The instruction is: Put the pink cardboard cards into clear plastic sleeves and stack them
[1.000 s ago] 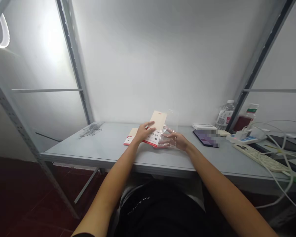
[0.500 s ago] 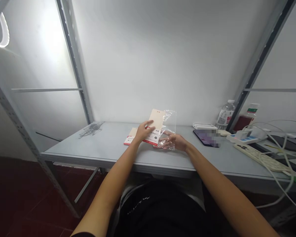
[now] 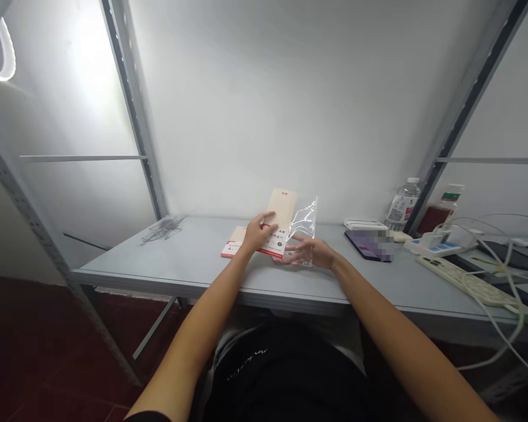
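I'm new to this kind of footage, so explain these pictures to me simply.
There is no machine here: you see a person's two bare hands. Every picture comes from one camera worn on the head, looking forward and down.

The left hand holds a cream card with a red lower edge. The right hand is at a clear plastic bag, its fingers showing through.

On the grey table, another card lies by the left hand; to the right are a phone, a white-capped bottle and some white cables.
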The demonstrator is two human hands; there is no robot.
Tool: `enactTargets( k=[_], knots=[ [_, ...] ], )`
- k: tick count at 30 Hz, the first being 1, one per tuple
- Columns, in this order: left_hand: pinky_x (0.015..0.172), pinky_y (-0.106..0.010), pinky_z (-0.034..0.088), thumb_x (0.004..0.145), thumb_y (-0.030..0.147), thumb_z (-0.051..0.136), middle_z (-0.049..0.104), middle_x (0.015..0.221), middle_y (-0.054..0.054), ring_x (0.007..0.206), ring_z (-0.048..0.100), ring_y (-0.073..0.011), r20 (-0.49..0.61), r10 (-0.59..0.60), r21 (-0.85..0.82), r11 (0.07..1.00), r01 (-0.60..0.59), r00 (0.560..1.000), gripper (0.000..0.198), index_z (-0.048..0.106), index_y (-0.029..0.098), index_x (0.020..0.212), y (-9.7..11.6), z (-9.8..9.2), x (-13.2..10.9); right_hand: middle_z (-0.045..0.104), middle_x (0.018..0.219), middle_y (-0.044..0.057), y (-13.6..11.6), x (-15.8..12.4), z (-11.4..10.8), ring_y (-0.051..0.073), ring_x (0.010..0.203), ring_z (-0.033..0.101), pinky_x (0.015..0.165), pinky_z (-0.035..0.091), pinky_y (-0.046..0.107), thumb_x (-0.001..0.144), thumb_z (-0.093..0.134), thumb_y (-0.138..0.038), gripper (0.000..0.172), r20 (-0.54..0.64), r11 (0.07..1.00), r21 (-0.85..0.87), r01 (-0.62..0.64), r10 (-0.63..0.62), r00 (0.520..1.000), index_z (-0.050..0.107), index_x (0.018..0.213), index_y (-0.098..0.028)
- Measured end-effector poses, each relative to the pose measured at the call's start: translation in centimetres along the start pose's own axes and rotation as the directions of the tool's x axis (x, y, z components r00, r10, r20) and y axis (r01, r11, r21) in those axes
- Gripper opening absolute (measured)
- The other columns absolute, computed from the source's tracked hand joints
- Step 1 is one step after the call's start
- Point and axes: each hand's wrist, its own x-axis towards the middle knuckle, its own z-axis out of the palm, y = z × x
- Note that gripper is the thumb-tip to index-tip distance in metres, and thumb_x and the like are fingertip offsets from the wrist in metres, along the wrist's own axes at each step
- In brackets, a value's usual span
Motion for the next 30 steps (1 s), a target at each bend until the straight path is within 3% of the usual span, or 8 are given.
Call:
enactTargets(
  k=[5, 8, 11, 15, 23, 30],
  knots=[
    [0.077, -0.027, 0.045, 0.075, 0.034, 0.057, 0.063, 0.103, -0.005, 0.083, 0.059, -0.014, -0.003, 0.004, -0.006, 1.0, -0.004, 1.0, 0.042, 0.054, 0.022, 0.115, -0.2, 0.3, 0.0, 0.063, 0.105, 0.013, 0.3, 0.4, -0.2, 0.026, 0.081, 0.066, 0.06, 0.052, 0.034, 0.082, 0.047, -0.028, 0.04, -0.027, 0.999, -0.045, 0.002, -0.004, 1.0, 0.042, 0.12, -0.019],
    [0.074, -0.025, 0.046, 0.077, 0.034, 0.054, 0.062, 0.107, -0.005, 0.08, 0.058, -0.0129, 0.013, 0.029, -0.005, 1.0, -0.029, 0.999, 0.04, 0.054, 0.021, 0.115, -0.4, 0.4, 0.1, 0.064, 0.099, 0.013, 0.5, 0.8, -0.5, 0.024, 0.072, 0.067, 0.06, 0.053, 0.035, 0.084, 0.045, -0.038, 0.038, -0.109, 0.997, -0.082, 0.006, -0.015, 0.994, 0.045, 0.116, -0.018],
    [0.072, -0.024, 0.046, 0.077, 0.034, 0.053, 0.06, 0.11, -0.005, 0.076, 0.058, -0.0116, 0.026, 0.033, 0.004, 0.999, -0.033, 0.999, 0.04, 0.054, 0.021, 0.115, -0.5, 0.4, 0.1, 0.063, 0.097, 0.011, 0.6, 1.1, -0.8, 0.021, 0.068, 0.066, 0.059, 0.054, 0.034, 0.084, 0.046, -0.039, 0.039, -0.205, 0.991, -0.103, 0.081, -0.101, 0.974, 0.044, 0.117, -0.02],
    [0.069, -0.024, 0.047, 0.077, 0.034, 0.053, 0.06, 0.111, -0.004, 0.072, 0.057, -0.0105, 0.025, 0.011, 0.001, 1.0, -0.011, 1.0, 0.04, 0.054, 0.022, 0.115, -0.5, 0.4, 0.1, 0.061, 0.101, 0.008, 0.6, 1.1, -0.9, 0.02, 0.072, 0.066, 0.058, 0.054, 0.032, 0.085, 0.044, -0.036, 0.044, -0.202, 0.977, -0.125, 0.171, -0.194, 0.96, 0.032, 0.127, -0.026],
    [0.066, -0.024, 0.046, 0.075, 0.035, 0.054, 0.064, 0.1, -0.004, 0.069, 0.057, -0.0106, -0.025, -0.022, -0.001, 1.0, 0.022, 0.999, 0.041, 0.055, 0.022, 0.114, -0.5, 0.5, 0.2, 0.056, 0.114, 0.015, 0.4, 1.1, -0.8, 0.02, 0.073, 0.066, 0.062, 0.054, 0.034, 0.085, 0.033, -0.052, 0.059, -0.273, 0.983, -0.091, 0.158, -0.177, 0.946, 0.02, 0.136, -0.023],
    [0.067, -0.025, 0.047, 0.075, 0.035, 0.055, 0.065, 0.094, -0.003, 0.067, 0.057, -0.0109, -0.034, -0.019, 0.008, 1.0, 0.019, 0.999, 0.041, 0.055, 0.023, 0.114, -0.5, 0.5, 0.1, 0.058, 0.111, 0.014, 0.5, 1.2, -1.0, 0.021, 0.074, 0.065, 0.063, 0.053, 0.035, 0.086, 0.033, -0.051, 0.058, -0.26, 0.98, -0.086, 0.181, -0.198, 0.945, 0.024, 0.135, -0.022]
  ],
)
